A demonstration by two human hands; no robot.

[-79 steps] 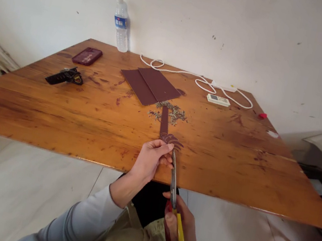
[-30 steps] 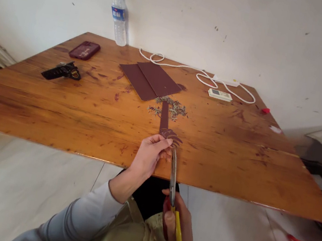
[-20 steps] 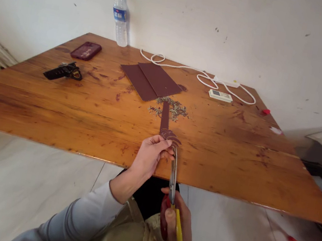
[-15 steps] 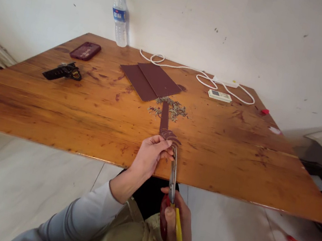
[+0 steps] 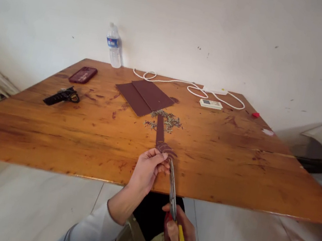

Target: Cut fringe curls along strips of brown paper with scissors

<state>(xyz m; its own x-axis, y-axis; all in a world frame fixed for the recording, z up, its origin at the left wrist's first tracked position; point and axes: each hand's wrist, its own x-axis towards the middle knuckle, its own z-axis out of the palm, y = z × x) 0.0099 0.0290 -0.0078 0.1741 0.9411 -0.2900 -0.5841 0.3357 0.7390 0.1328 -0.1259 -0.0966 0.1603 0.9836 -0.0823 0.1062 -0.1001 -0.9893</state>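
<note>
My left hand [image 5: 145,171] is closed in a pinch at the near end of dark brown paper pieces. The piece between its fingertips is mostly hidden. Just beyond the fingers, curved brown paper strips [image 5: 163,147] lie fanned on the table, over the near end of a straight brown strip [image 5: 160,131]. My right hand [image 5: 184,230] grips scissors [image 5: 173,193] with one red and one yellow handle. The scissor blades look nearly closed, their tips at my left fingertips. Small paper scraps [image 5: 172,121] are scattered around the far end of the straight strip.
Two brown sheets [image 5: 153,96] overlap on the wooden table [image 5: 82,144]. Behind are a water bottle [image 5: 113,47], a white cable [image 5: 171,80] and a pale remote-like device [image 5: 211,104]. A phone-shaped dark red object [image 5: 83,75] and a black strap-like item [image 5: 62,96] lie left.
The view has tilted up, so the table appears lower. The scissor handles have come closer together and the blades look more closed. My left hand keeps its pinch.
</note>
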